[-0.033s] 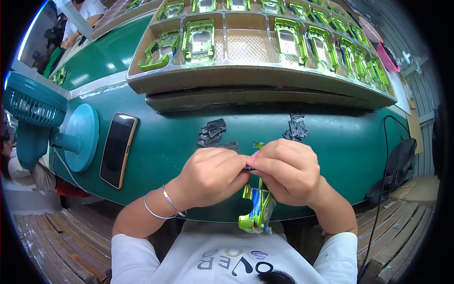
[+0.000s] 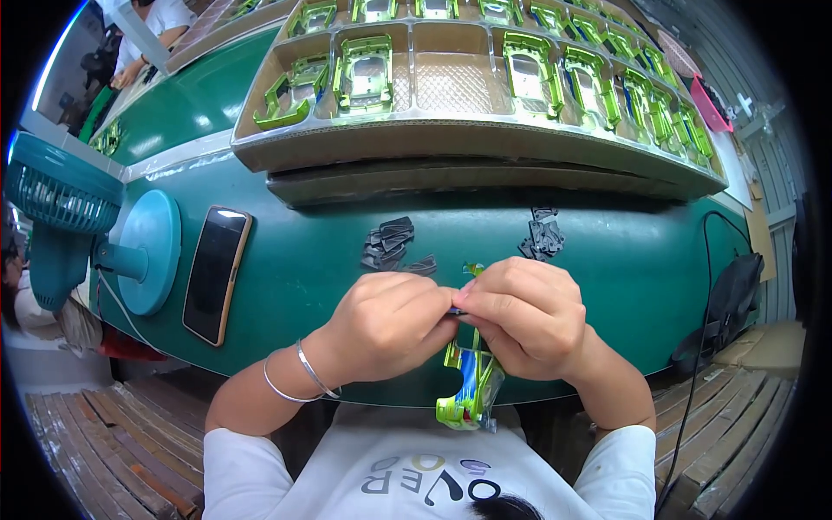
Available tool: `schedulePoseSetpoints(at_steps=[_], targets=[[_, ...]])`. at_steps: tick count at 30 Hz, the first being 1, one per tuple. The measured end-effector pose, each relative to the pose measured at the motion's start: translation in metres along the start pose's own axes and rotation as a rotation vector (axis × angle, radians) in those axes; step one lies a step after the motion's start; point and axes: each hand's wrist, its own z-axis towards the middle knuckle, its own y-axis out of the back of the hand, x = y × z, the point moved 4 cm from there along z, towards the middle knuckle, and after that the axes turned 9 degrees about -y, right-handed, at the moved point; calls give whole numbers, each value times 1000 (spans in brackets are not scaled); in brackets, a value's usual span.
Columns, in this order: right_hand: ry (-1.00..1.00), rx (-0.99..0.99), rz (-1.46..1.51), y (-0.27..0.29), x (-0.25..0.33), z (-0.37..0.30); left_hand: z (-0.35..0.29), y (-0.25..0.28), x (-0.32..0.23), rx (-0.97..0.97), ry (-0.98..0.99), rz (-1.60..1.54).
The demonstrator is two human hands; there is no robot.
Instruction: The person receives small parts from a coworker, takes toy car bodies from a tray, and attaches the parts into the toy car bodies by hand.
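Observation:
A bright green toy car body shell (image 2: 469, 381) with blue stripes and clear plastic is tilted over the table's front edge, close to my shirt. My left hand (image 2: 390, 319) is closed at its left side, thumb and forefinger pinched on it. From the right, my right hand (image 2: 529, 312) closes around the shell, its fingertips meeting those of the left. A small dark bit shows between the fingertips; its shape is mostly hidden. Beyond the hands lie a pile of thin black plastic pieces (image 2: 387, 243) and, farther right, a pile of small dark grey parts (image 2: 545, 237).
At the back, a cardboard box with a clear divided tray (image 2: 451, 74) holds several green car shells. To the left stand a teal fan (image 2: 149, 251) and a phone (image 2: 217, 276). A black cable (image 2: 706, 286) and dark bag (image 2: 732, 303) are at right. Another person works far left.
Both hands and the car shell have shifted very slightly toward me. The grip looks the same, and the piles and tray are unmoved.

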Motion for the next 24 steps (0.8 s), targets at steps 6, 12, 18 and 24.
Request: schedulePoseSetpoints(at_steps=[6, 12, 18, 24], targets=[[-107, -33, -3, -4, -3, -1, -2, -4, 7, 6, 7, -13], [-656, 65, 503, 2, -48, -2, -1, 8, 5, -143, -56, -35], [-1113, 256, 1113, -13, -50, -15, 0, 13, 6, -203, -134, 97], [-1117, 85, 1176, -6, -46, -12, 1, 7, 11, -122, -111, 131]])
